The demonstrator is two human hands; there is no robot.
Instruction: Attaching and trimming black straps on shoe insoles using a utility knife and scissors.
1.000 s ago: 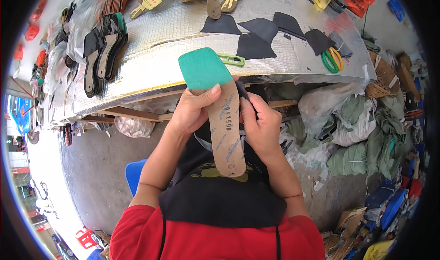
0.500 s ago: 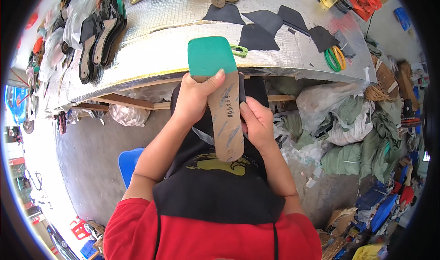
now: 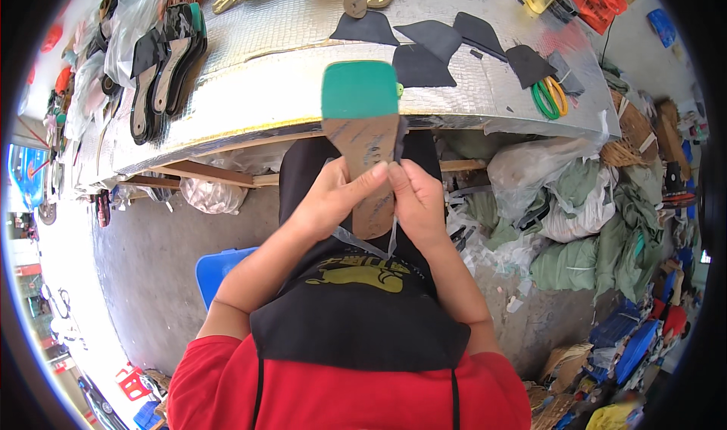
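Observation:
I hold a long brown shoe insole (image 3: 369,151) with a green pad at its far end, over my lap in front of the table. My left hand (image 3: 338,197) grips its near part from the left, thumb on top. My right hand (image 3: 415,201) pinches the right edge, where a thin clear strip (image 3: 365,243) trails down across the black apron (image 3: 356,316). Both hands touch each other at the fingertips.
A silver foil-covered table (image 3: 288,59) carries black cut pieces (image 3: 424,47), dark soles (image 3: 163,66) at left, green and yellow rings (image 3: 547,95), and a yellow box. Stuffed bags (image 3: 575,203) pile up at right. A blue stool (image 3: 219,271) stands by my left leg.
The insole has turned from tilted to pointing nearly straight ahead, and both hands have slid down to its near end, fingertips meeting.

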